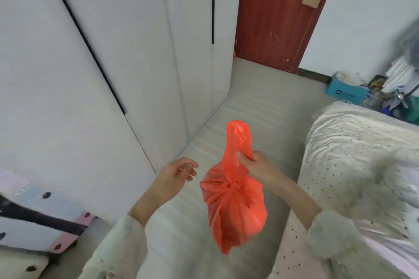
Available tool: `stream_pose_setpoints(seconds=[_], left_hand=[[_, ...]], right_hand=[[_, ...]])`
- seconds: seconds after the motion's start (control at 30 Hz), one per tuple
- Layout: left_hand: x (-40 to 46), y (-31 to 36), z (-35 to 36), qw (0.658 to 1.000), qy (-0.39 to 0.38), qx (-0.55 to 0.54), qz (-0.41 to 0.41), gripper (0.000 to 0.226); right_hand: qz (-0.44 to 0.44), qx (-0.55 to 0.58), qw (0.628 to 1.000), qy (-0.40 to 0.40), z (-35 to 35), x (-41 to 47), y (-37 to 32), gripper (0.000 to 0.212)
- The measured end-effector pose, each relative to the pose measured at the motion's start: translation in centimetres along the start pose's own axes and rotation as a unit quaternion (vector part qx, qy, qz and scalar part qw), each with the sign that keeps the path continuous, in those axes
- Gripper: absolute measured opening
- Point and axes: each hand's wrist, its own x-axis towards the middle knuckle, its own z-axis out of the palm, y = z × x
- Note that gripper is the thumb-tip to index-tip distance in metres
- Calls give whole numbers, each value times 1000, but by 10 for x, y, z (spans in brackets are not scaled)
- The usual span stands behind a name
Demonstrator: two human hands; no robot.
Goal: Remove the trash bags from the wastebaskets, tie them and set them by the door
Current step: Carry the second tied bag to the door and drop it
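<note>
An orange trash bag hangs in the air in front of me, knotted at its neck, with its loose handles sticking up above the knot. My right hand is shut on those handles just above the knot and carries the bag's weight. Just left of the bag, my left hand hovers with fingers loosely apart, holding nothing and not touching the bag. The dark red door stands shut at the far end of the floor strip. No wastebasket is in view.
White wardrobe doors line the left side. A bed with a dotted cover fills the right. Clutter and a blue box lie by the far wall right of the door. A pastel dotted item sits at lower left.
</note>
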Motion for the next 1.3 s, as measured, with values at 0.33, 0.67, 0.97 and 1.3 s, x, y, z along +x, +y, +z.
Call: stream_pose_setpoints(seconds=[0.33, 0.67, 0.97, 1.3], left_hand=[[311, 44, 3, 996, -76, 16, 34, 30], [581, 142, 38, 989, -123, 35, 75, 32], [808, 203, 124, 995, -80, 14, 61, 32], [1015, 263, 184, 998, -62, -6, 18, 29]], right_hand=[[79, 108, 982, 136, -106, 257, -25, 41], [100, 178, 964, 172, -250, 462, -61, 29], [68, 148, 978, 132, -410, 673, -59, 33], [86, 128, 983, 101, -558, 873, -68, 37]])
